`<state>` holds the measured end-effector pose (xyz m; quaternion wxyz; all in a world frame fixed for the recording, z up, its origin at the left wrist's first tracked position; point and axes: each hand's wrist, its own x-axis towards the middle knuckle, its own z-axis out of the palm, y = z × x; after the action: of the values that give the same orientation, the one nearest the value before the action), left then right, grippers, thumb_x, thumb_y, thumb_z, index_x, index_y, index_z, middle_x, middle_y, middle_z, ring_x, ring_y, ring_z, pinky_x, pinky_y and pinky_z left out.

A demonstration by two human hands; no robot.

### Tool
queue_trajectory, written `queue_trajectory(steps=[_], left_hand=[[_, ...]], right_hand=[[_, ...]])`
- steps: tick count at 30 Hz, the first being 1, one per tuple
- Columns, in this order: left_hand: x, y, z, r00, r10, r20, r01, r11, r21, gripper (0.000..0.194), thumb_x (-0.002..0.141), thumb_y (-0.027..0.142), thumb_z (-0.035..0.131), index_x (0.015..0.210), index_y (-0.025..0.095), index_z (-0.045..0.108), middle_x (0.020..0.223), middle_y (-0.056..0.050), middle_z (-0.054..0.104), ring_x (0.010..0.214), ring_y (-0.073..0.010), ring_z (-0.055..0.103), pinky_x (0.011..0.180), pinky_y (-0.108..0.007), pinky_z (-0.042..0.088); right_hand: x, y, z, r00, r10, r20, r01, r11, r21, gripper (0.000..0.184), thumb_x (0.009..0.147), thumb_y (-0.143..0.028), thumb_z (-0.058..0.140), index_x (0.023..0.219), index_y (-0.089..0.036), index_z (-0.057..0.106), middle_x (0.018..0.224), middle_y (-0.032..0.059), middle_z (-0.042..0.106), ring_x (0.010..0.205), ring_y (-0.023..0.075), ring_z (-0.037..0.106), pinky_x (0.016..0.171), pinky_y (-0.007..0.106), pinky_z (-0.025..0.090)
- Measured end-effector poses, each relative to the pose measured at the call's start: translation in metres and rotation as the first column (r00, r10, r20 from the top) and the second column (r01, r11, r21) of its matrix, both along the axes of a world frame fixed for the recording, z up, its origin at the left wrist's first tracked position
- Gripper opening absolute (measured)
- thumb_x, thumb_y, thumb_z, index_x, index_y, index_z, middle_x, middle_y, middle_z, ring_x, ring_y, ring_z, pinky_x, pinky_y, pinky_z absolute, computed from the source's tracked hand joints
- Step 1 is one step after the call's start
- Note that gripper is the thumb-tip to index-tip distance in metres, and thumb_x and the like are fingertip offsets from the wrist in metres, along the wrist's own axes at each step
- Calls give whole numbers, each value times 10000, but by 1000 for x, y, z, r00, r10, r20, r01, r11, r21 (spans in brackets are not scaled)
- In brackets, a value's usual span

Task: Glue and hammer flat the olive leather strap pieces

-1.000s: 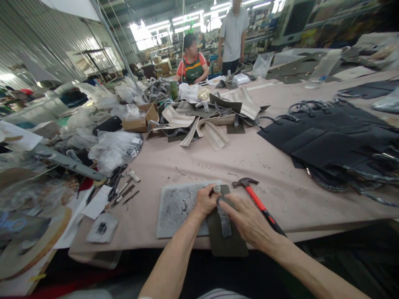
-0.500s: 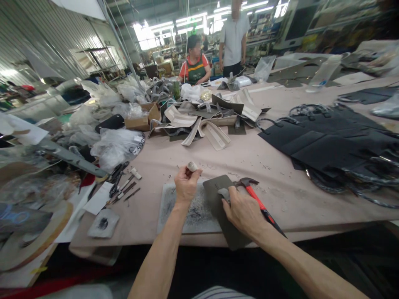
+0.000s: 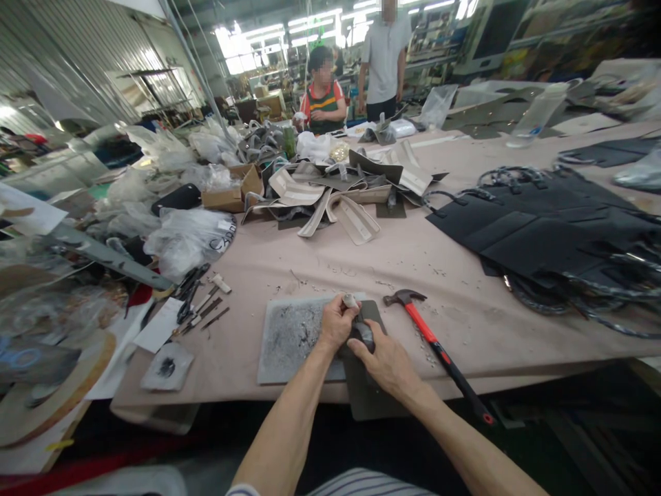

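My left hand (image 3: 335,325) is closed around a small tool with a pale round end (image 3: 350,301), probably a punch; its lower part is hidden by my fingers. My right hand (image 3: 390,357) grips a grey plastic-wrapped strap (image 3: 365,335) on a dark olive panel (image 3: 369,403). That panel overlaps the right side of a scuffed grey board (image 3: 289,337) and sticks out past the table's near edge. Right of my right hand lies a claw hammer (image 3: 426,331) with a red and black handle, touched by neither hand.
Scissors (image 3: 191,296) and slim hand tools (image 3: 206,317) lie at left beside a small white pad (image 3: 168,368). Olive and beige panels (image 3: 330,196) are heaped further back. Black bag pieces (image 3: 558,227) cover the right side. Two people are beyond the table.
My left hand lifted the tool off to the left, then came back to the panel. The panel swung askew and straightened again. My right hand stayed on the strap.
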<state>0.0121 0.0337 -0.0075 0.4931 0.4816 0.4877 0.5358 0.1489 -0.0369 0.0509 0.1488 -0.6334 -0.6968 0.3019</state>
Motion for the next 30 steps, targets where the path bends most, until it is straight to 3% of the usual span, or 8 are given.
queue_trajectory(steps=[3, 7, 11, 16, 20, 25, 27, 30], left_hand=[[-1, 1, 2, 1000, -2, -24, 1, 1000, -19, 101, 805, 211, 691, 889, 175, 647, 876, -44, 746, 832, -177, 706, 833, -303, 544], [1, 4, 4, 999, 5, -33, -6, 1000, -26, 100, 811, 218, 687, 894, 178, 648, 855, -36, 736, 830, -174, 702, 827, -295, 540], [1, 6, 4, 1000, 1, -5, -1, 999, -44, 102, 807, 229, 695, 874, 173, 640, 836, -35, 733, 812, -173, 704, 813, -294, 541], [1, 6, 2, 1000, -2, -11, 1, 999, -51, 125, 813, 250, 707, 882, 167, 644, 850, -45, 739, 827, -181, 712, 825, -302, 545], [3, 5, 3, 996, -8, -92, 5, 1000, -31, 92, 812, 224, 678, 879, 166, 652, 864, -52, 745, 835, -184, 708, 822, -298, 541], [4, 2, 11, 961, -12, -275, 19, 999, 25, 35, 811, 186, 642, 828, 166, 664, 795, -27, 723, 758, -165, 660, 740, -255, 506], [4, 1, 12, 941, -25, -338, 45, 998, 50, 51, 810, 161, 626, 825, 171, 673, 770, -11, 708, 731, -155, 637, 719, -242, 489], [4, 0, 11, 915, -39, -401, 79, 993, 84, 98, 816, 139, 606, 851, 184, 686, 771, -1, 701, 726, -150, 627, 715, -236, 480]], right_hand=[[24, 1, -4, 997, -75, -20, 77, 989, 129, 529, 993, -563, 389, 1311, -171, 549, 1072, 122, 707, 935, 259, 686, 800, 347, 481], [82, 13, -19, 929, -273, 251, 184, 927, 328, 519, 989, -536, 393, 1205, -122, 621, 1084, 185, 660, 979, 309, 640, 829, 400, 472], [123, 13, -36, 883, -232, 408, 183, 971, 156, 512, 975, -527, 434, 1216, -112, 611, 1076, 180, 641, 969, 313, 642, 789, 400, 468], [125, 4, -39, 875, -134, 466, 157, 988, -11, 315, 978, -424, 450, 1085, -163, 591, 1018, 137, 629, 863, 263, 628, 678, 346, 406], [115, 13, -28, 954, -291, 80, 301, 928, -219, 72, 883, -261, 541, 859, -197, 516, 774, 41, 571, 662, 172, 548, 596, 293, 367], [97, 27, 1, 718, -539, -440, 173, 751, -638, 105, 843, -314, 515, 846, -230, 452, 640, -59, 452, 441, 94, 377, 447, 243, 342], [91, 28, 15, 712, -512, -481, 198, 803, -562, 203, 906, -439, 453, 862, -241, 441, 619, -74, 418, 414, 90, 339, 417, 234, 301], [87, 28, 32, 868, -276, -413, 251, 961, -114, 322, 959, -530, 387, 819, -244, 429, 590, -50, 449, 454, 112, 393, 464, 249, 294]])
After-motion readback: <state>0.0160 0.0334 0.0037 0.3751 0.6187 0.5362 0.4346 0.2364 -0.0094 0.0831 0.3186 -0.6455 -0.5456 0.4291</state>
